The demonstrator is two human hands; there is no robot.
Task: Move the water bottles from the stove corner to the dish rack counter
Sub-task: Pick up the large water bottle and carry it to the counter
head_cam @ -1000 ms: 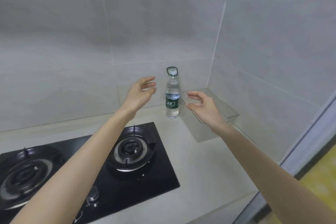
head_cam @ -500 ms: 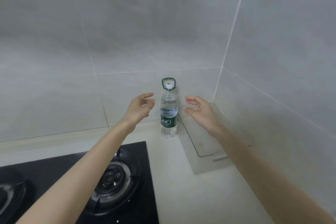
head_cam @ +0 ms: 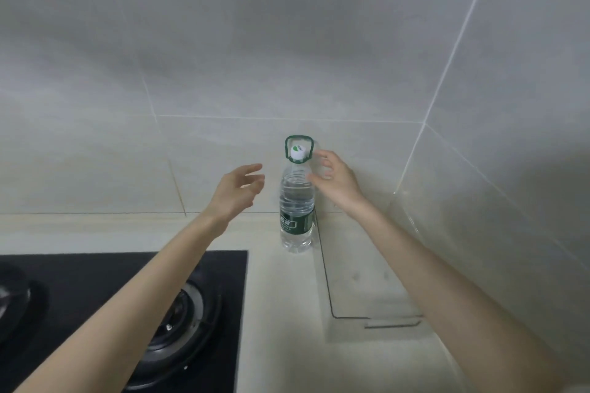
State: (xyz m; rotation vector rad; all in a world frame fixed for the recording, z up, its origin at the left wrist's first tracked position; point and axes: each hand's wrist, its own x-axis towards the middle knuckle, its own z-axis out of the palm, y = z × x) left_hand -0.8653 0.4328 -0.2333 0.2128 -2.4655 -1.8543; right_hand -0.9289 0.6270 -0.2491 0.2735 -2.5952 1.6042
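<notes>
A clear water bottle (head_cam: 296, 201) with a green label, white cap and green carry loop stands upright on the pale counter in the corner by the tiled walls. My right hand (head_cam: 335, 182) is just to its right, fingers apart, fingertips at the bottle's neck and shoulder, holding nothing. My left hand (head_cam: 238, 191) hovers a little to the bottle's left, fingers spread and curled, apart from it. Only one bottle shows.
A black gas stove (head_cam: 127, 303) with a burner (head_cam: 178, 316) lies under my left forearm. A clear glass panel (head_cam: 360, 281) with a dark edge stands right of the bottle against the side wall. Pale counter (head_cam: 281, 313) runs between stove and panel.
Both hands have come nearer the bottle; the right one rose from its side to its neck. The view has tilted closer into the corner. The bottle has not moved.
</notes>
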